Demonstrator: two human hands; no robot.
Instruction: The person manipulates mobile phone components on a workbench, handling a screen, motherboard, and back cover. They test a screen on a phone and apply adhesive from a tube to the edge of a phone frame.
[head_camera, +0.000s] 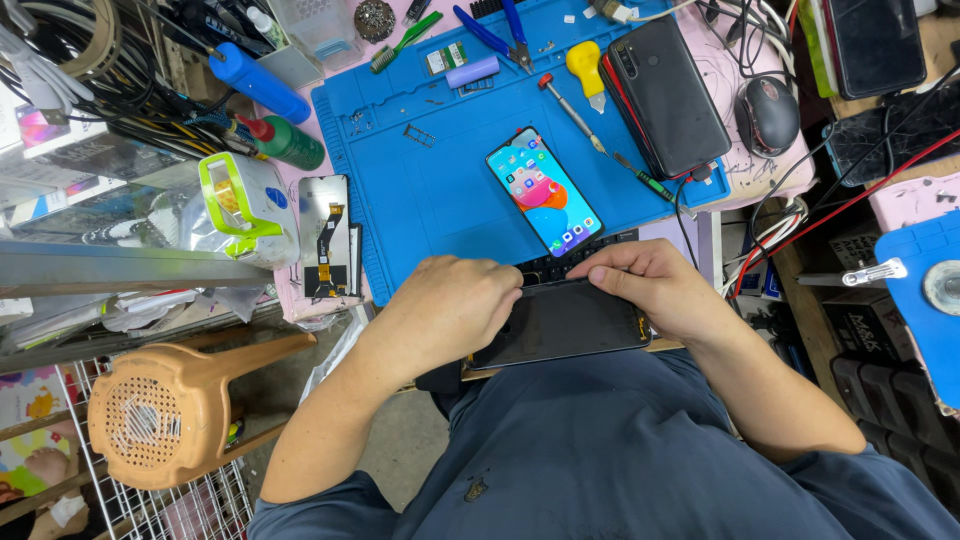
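Note:
A black phone (565, 322) with a dark screen lies across my lap at the bench's front edge. My left hand (445, 310) grips its left end with fingers curled over the top edge. My right hand (655, 285) holds the right end, fingertips pressed along the same upper edge. Just beyond my hands, a second phone (543, 190) with a lit, colourful screen lies on the blue work mat (420, 200).
On the mat are a red-handled screwdriver (570, 108), blue pliers (500, 30), a yellow scraper (586, 68) and a black phone (665, 95). A spare display panel (325, 235) lies left of it, a mouse (767, 115) right. An orange plastic stool (170, 405) stands at lower left.

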